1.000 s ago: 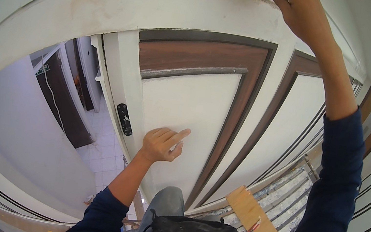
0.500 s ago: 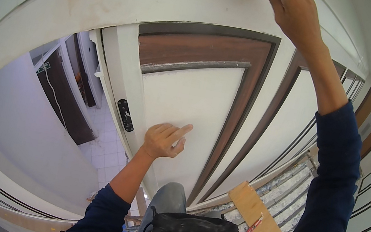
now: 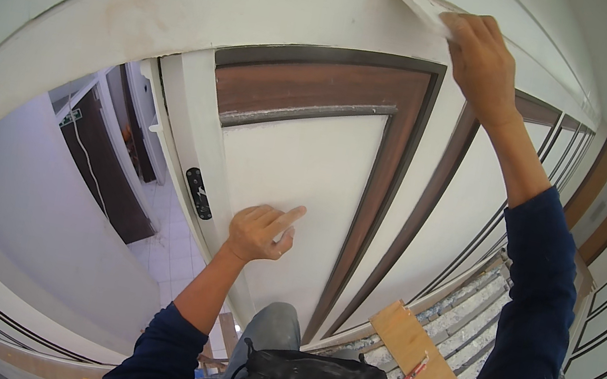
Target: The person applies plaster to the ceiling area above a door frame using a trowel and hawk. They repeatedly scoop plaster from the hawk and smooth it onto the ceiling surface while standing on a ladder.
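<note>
My right hand (image 3: 483, 67) is raised at the upper right, thumb and fingers closed on one end of a thin, flat white piece (image 3: 415, 4). I cannot make out whether it is a putty spreader or a plain strip. Its far tip is at the line where the white header (image 3: 287, 4) over the door meets the trim above; contact is unclear. My left hand (image 3: 259, 232) is in front of the white door panel (image 3: 298, 176), index finger stretched out and thumb apart, the other fingers curled. Nothing shows in it.
Brown and dark trim (image 3: 400, 125) frames the door panel. A black latch plate (image 3: 198, 193) sits on the door edge, beside an opening to a tiled floor (image 3: 171, 247). Below right, a wooden board (image 3: 415, 359) bearing a red-handled tool (image 3: 416, 369) lies across dusty slats (image 3: 472, 317).
My right hand has moved down, bringing the flat white piece into fuller view at an angle. My left hand keeps nearly the same pose, with the view shifted a little.
</note>
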`<state>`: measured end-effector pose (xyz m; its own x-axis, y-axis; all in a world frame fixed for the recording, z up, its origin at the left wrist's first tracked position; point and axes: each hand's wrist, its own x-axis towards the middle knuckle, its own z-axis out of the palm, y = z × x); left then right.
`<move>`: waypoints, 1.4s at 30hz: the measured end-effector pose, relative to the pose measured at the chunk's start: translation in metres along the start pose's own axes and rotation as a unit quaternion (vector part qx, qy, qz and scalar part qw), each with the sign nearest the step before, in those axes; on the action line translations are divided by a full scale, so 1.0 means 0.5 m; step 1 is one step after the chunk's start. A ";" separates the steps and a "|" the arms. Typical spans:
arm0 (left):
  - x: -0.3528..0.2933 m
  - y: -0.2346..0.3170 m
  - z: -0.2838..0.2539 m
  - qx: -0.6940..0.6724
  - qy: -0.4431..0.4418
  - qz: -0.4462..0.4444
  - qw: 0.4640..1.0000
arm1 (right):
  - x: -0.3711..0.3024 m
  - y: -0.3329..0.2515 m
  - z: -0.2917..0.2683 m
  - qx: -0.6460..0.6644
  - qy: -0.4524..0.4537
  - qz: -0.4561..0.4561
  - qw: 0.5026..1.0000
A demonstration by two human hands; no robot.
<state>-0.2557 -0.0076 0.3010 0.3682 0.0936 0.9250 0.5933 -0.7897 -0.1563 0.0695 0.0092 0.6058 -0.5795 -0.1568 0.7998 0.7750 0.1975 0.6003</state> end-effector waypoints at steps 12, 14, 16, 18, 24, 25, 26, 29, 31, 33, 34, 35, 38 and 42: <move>-0.009 -0.007 -0.001 0.002 0.010 0.014 1.000 | 0.157 -0.040 -0.039 0.088 -0.126 0.048 0.987; -0.007 -0.006 -0.002 0.001 0.009 0.016 1.000 | 0.139 -0.020 -0.040 0.066 -0.153 0.060 0.984; -0.011 -0.006 -0.007 0.003 -0.002 0.004 1.000 | 0.118 0.007 -0.040 0.041 -0.143 0.065 0.987; -0.009 -0.004 -0.005 0.000 -0.007 -0.003 1.000 | 0.095 0.031 -0.046 0.023 -0.133 0.072 0.988; -0.007 -0.005 -0.005 0.005 -0.008 0.001 1.000 | 0.135 -0.034 -0.046 0.063 -0.109 0.050 0.991; -0.008 -0.007 -0.005 0.005 -0.011 0.002 1.000 | 0.151 -0.047 -0.039 0.075 -0.107 0.041 0.991; -0.008 -0.008 -0.005 0.006 -0.011 0.003 1.000 | 0.168 -0.058 -0.035 0.086 -0.104 0.030 0.990; -0.010 -0.011 -0.001 0.000 -0.002 0.007 1.000 | 0.175 -0.048 -0.038 0.096 -0.148 0.051 0.983; -0.010 -0.010 -0.006 0.000 -0.004 0.007 1.000 | 0.163 -0.029 -0.036 0.071 -0.161 0.044 0.983; -0.009 -0.010 -0.006 -0.004 -0.001 0.007 1.000 | 0.143 -0.006 -0.038 0.023 -0.161 0.011 0.987; -0.008 -0.009 -0.004 -0.008 0.003 0.009 1.000 | 0.130 0.010 -0.043 0.019 -0.170 0.035 0.985; -0.007 -0.009 -0.005 -0.008 0.005 0.009 1.000 | 0.114 0.028 -0.044 0.017 -0.177 0.058 0.982; -0.008 -0.006 -0.003 0.004 -0.004 0.002 1.000 | 0.088 0.056 -0.057 0.013 -0.175 0.122 0.977; -0.006 -0.005 -0.001 0.003 -0.006 0.002 1.000 | 0.105 0.034 -0.074 0.028 -0.121 0.065 0.990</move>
<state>-0.2589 -0.0061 0.2990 0.3790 0.0979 0.9202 0.5962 -0.7864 -0.1619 0.0613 -0.0314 0.6579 -0.5238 0.1087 0.8449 0.8361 0.2555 0.4855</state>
